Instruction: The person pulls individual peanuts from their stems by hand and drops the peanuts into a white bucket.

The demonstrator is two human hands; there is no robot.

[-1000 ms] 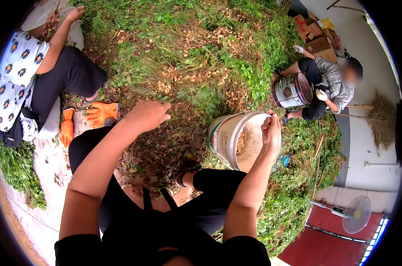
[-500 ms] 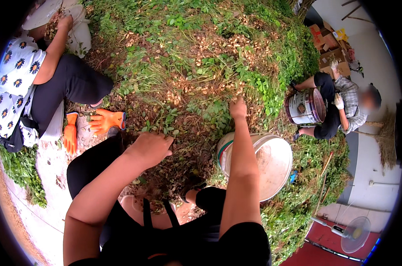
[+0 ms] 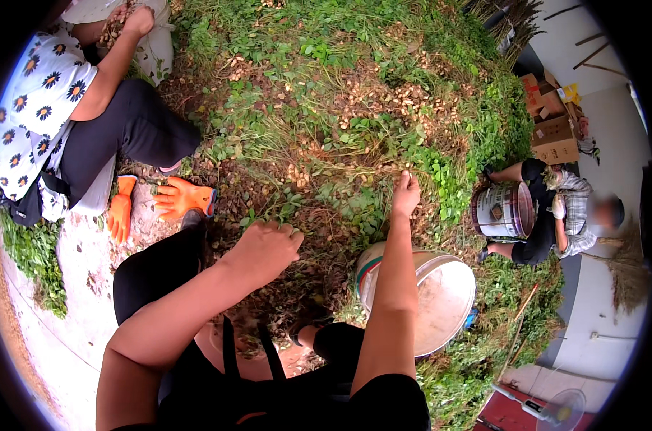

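Two buckets (image 3: 444, 298) right of centre, two orange gloves (image 3: 184, 200), two co-workers (image 3: 142, 126), one fan (image 3: 563, 411)

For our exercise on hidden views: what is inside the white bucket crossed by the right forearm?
Inside the white bucket, a pale, brown-smudged inner surface shows. The right forearm covers the left part of its mouth, so anything lying there cannot be seen.

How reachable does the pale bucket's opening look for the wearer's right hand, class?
Probably reachable, yes: the right hand is near the bucket, whose visible opening looks uncovered, though the right forearm crosses the bucket in this view.
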